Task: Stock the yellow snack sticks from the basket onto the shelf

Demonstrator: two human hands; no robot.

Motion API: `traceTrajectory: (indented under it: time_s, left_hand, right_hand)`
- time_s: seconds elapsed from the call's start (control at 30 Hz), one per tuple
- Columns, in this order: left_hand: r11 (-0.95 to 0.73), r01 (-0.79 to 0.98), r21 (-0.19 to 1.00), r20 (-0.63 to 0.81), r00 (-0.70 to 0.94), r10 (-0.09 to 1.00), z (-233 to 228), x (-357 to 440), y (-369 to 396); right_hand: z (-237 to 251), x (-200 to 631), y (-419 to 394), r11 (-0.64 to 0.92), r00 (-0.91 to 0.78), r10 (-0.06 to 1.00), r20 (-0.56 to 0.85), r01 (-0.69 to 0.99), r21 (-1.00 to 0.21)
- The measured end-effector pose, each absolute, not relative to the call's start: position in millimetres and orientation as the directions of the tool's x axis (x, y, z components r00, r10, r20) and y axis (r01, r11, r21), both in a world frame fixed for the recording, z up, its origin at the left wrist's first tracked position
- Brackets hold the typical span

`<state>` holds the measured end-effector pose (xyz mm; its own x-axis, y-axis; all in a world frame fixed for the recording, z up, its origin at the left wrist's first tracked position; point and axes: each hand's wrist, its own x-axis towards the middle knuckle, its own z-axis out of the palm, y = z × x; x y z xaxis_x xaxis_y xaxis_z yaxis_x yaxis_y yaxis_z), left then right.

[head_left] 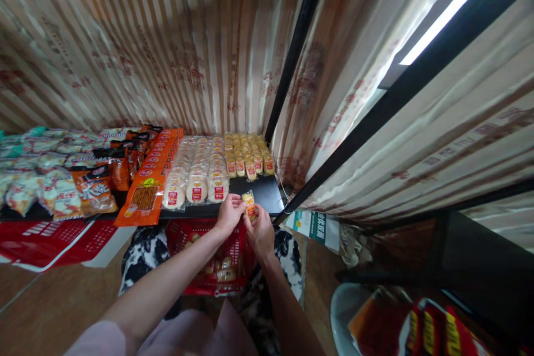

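Snack packet (249,204) upright, long axis vertical, between both hands' fingers (241,207).

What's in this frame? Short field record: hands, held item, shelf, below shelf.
left hand: pinches the small yellow snack packet
right hand: grips the same packet from below
place: front edge of the black shelf
shelf rows: yellow packets, white round cakes, orange packs
below shelf: red basket holding more packets
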<state>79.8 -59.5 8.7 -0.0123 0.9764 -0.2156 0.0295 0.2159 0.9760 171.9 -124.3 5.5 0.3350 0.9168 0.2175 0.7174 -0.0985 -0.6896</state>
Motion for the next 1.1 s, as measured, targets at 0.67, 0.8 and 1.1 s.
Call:
traceTrajectory:
  time_s: [0.67,0.8,1.1]
  left_hand:
    - [0.156,0.204,0.966,-0.179,0.097,0.979,13,116,-37]
    - [0.133,0.198,0.971,-0.158,0.114,0.981,13,122,-33]
    - [0.167,0.212,0.963,-0.196,0.123,0.973,26,136,-23]
  right_hand:
    - [1,198,-82,-0.204,0.422,0.879,0.220,0.752,-0.627]
    - [2,202,-75,-0.224,0.433,0.881,0.193,0.739,-0.635]
    - [-5,216,-50,-0.186,0.447,0.861,0.241,0.719,-0.670]
